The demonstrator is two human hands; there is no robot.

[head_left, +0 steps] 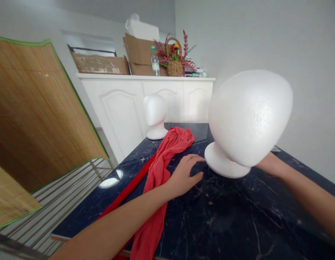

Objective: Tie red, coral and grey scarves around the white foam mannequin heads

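Note:
A large white foam mannequin head (251,115) stands on its round base at the right of the dark marbled table (224,213). At the left rim of that base is my left hand (187,173), fingers stretched out and thumb apart, with nothing in its grasp. My right forearm reaches in behind the foam head, which hides my right hand and its fingers. A long coral-red cloth (159,177) lies bunched lengthwise along the table, partly under my left forearm. Beside it runs a brighter red strip (132,186). Farther back stands a second white foam head (155,113).
A white cabinet (121,104) behind the table carries cardboard boxes (141,54), a water bottle (155,63) and a wicker flower basket (175,68). At the left, bamboo mats (42,115) hang by a metal rack (64,195). A grey wall closes off the right side.

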